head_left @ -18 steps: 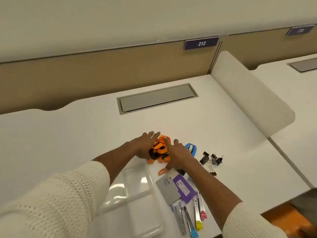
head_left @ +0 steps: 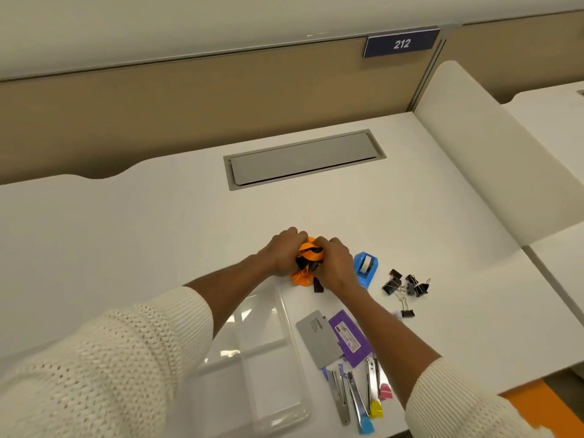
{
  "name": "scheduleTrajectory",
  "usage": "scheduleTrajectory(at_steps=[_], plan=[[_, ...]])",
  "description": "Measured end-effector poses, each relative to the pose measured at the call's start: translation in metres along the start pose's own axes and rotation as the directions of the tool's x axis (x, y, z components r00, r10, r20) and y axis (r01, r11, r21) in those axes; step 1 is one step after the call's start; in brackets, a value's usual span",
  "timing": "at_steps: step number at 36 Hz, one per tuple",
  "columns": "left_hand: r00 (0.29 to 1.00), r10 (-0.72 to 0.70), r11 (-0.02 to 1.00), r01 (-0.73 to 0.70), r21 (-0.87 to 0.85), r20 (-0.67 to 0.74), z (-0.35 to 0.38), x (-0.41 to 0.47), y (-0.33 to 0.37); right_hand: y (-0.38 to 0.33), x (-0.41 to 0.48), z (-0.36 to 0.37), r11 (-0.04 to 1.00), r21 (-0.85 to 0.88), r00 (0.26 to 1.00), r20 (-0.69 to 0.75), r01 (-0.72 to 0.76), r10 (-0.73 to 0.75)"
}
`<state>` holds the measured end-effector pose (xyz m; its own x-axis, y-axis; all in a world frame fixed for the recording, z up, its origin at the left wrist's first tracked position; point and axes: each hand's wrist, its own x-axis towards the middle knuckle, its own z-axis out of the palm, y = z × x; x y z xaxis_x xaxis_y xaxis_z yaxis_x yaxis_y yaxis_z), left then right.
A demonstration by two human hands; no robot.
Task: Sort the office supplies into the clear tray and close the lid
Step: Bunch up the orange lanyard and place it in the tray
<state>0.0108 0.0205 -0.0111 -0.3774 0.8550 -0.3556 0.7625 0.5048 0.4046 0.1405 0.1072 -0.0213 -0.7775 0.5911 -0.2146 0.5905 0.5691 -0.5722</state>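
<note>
A heap of orange and black clips (head_left: 308,254) lies on the white desk, and both hands cup it. My left hand (head_left: 284,252) closes on its left side, my right hand (head_left: 335,263) on its right. The clear tray (head_left: 268,358) with dividers lies in front of the heap, under my left forearm. To the right stand a blue tape dispenser (head_left: 366,265) and several black binder clips (head_left: 406,287). A grey card (head_left: 317,338), a purple packet (head_left: 350,339) and several nail clippers (head_left: 357,396) lie by the tray's right side.
A grey cable hatch (head_left: 303,158) is set into the desk behind the hands. A white divider panel (head_left: 493,159) bounds the desk on the right. A beige partition with a 212 sign (head_left: 401,43) stands at the back.
Both hands have closed in from open fingers to a cupped grip around the orange and black clips, bunching them together. The camera has moved nearer.
</note>
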Motion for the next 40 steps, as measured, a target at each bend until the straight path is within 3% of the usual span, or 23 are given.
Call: scheduleTrajectory(at_steps=[10, 20, 28, 37, 40], plan=[[0.978, -0.014, 0.986, -0.02, -0.163, -0.209, -0.052, -0.038, 0.007, -0.036, -0.01, -0.04, 0.98, 0.138, 0.981, -0.149, 0.142, -0.122], [0.905, -0.173, 0.964, 0.074, -0.255, -0.388, -0.072, -0.152, 0.011, -0.094, -0.061, -0.056, 0.934, 0.2, 0.956, -0.06, 0.295, -0.289], [0.885, -0.346, 0.902, 0.224, -0.368, -0.311, -0.013, -0.188, -0.004, -0.101, -0.085, -0.007, 0.971, 0.09, 0.961, 0.149, 0.221, -0.232], [0.95, -0.251, 0.917, 0.172, -0.359, -0.185, 0.021, -0.197, -0.012, -0.09, -0.092, 0.011, 0.954, -0.071, 0.914, 0.317, 0.29, -0.254], [0.942, -0.26, 0.929, 0.184, -0.322, -0.212, 0.019, -0.2, -0.014, -0.088, -0.089, 0.004, 0.925, -0.089, 0.878, 0.359, 0.369, -0.315]])
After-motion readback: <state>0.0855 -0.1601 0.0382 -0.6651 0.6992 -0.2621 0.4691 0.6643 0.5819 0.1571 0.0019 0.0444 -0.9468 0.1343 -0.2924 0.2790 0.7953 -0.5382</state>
